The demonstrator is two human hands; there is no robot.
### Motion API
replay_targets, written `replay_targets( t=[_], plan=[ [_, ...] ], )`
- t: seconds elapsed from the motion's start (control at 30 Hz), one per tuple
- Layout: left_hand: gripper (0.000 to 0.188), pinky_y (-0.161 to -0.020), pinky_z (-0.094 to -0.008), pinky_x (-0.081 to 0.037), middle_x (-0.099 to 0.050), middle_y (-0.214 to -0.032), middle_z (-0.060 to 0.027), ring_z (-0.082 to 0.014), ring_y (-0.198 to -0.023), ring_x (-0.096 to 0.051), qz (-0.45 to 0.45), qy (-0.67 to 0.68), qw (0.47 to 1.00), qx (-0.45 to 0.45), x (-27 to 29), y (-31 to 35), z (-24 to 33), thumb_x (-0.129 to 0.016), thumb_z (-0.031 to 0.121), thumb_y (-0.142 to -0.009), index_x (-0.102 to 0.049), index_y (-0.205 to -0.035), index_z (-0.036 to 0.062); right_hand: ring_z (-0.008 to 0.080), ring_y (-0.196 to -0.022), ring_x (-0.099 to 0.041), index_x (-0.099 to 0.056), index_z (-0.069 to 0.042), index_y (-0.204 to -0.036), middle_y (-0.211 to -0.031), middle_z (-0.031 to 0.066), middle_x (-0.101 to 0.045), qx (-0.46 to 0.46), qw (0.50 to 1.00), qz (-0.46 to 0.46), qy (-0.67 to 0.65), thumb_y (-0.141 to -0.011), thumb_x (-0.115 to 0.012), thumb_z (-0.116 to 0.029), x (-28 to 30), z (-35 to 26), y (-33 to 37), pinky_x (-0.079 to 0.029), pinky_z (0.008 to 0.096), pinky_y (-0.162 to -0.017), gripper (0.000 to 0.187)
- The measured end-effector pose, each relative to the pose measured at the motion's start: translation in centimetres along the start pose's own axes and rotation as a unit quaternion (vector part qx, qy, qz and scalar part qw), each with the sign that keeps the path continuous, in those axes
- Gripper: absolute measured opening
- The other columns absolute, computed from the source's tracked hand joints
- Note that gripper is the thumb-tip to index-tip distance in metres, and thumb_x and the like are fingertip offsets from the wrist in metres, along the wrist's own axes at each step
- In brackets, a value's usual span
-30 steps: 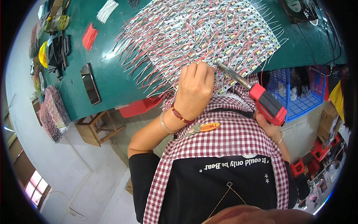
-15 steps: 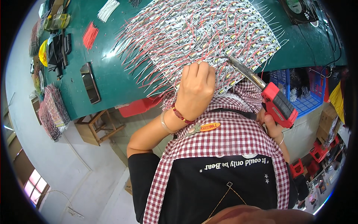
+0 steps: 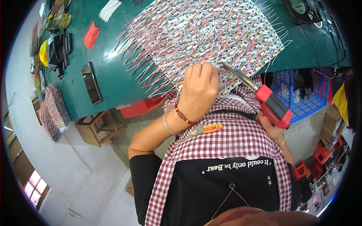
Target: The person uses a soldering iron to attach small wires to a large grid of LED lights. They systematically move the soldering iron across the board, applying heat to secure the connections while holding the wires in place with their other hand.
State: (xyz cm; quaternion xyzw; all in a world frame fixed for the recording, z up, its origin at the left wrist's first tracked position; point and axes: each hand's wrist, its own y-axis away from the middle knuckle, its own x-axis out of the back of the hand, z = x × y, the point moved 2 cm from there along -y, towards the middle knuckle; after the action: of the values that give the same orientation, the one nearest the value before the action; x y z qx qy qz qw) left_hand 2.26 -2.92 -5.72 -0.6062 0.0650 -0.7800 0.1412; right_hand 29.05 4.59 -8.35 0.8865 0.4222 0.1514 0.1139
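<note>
A large panel of small white circuit boards [image 3: 277,47] lies at the near edge of the green table, thick with red and white wires [image 3: 147,56]. My left hand [image 3: 199,84] is closed over its near part, fingers bent down and pressed together. What the fingertips pinch is hidden behind the knuckles. My right hand [image 3: 269,126] is wrapped round a red and black gun-shaped soldering iron [image 3: 273,105]. The iron's metal barrel points up and left across the panel, its tip close beside my left fingers. Whether the tip touches a board cannot be made out.
On the green table [image 3: 113,83] lie a phone [image 3: 91,83], red wires [image 3: 91,35], white wires [image 3: 109,10] and a yellow-lidded container [image 3: 58,21]. A black fan-like device [image 3: 301,10] stands far right. Below the right edge is a blue crate [image 3: 307,105]; a wooden stool [image 3: 100,128] stands left.
The soldering iron and my right hand have shifted left and slightly down, bringing the tip nearer my left fingers. My left hand stays almost in place.
</note>
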Motion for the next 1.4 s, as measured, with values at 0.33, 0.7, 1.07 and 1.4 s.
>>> replay_targets(
  t=[0.33,0.7,1.07,1.4],
  plan=[
    [0.02,-0.065,-0.0348,-0.038,-0.045,-0.077,-0.0079,-0.0228,-0.073,-0.047,-0.008,0.005,1.0,0.02,0.2,0.0,0.2,-0.057,0.001,-0.073,-0.063,-0.092,-0.0007,0.0118,-0.046,-0.044,-0.04,0.003,-0.122,-0.058,0.0017,-0.044,0.085,0.964,0.104,-0.231,-0.087,-0.063,-0.044,0.9,-3.6,-1.6,-0.043,0.0287,-0.048,0.063],
    [0.018,-0.065,-0.0345,-0.038,-0.045,-0.078,-0.0079,-0.0225,-0.073,-0.047,-0.003,-0.003,1.0,0.012,0.1,0.0,0.2,-0.058,0.001,-0.074,-0.063,-0.091,-0.001,0.013,-0.076,-0.056,-0.06,-0.002,-0.102,-0.085,0.0033,-0.06,0.001,0.993,-0.029,-0.111,-0.088,-0.062,-0.009,0.0,0.1,-0.4,-0.046,0.0294,-0.068,0.015],
    [0.018,-0.065,-0.0342,-0.038,-0.045,-0.078,-0.0078,-0.0223,-0.073,-0.047,-0.008,-0.012,1.0,0.013,0.0,0.0,0.2,-0.059,0.003,-0.074,-0.063,-0.091,-0.0005,0.0135,-0.068,-0.058,-0.063,-0.001,-0.095,-0.08,0.0043,-0.063,0.022,1.0,-0.013,-0.002,-0.083,-0.066,-0.009,0.0,-1.0,-0.7,-0.047,0.0295,-0.062,0.015],
    [0.019,-0.066,-0.0344,-0.038,-0.045,-0.078,-0.0079,-0.0228,-0.074,-0.048,-0.015,-0.013,1.0,0.016,0.2,0.0,0.3,-0.057,0.002,-0.073,-0.062,-0.092,0.0004,0.0118,-0.046,-0.044,-0.041,0.006,-0.122,-0.059,0.0021,-0.044,0.064,0.972,0.043,-0.222,-0.09,-0.061,-0.034,0.7,-3.5,-1.1,-0.043,0.0286,-0.048,0.056]
  ],
)
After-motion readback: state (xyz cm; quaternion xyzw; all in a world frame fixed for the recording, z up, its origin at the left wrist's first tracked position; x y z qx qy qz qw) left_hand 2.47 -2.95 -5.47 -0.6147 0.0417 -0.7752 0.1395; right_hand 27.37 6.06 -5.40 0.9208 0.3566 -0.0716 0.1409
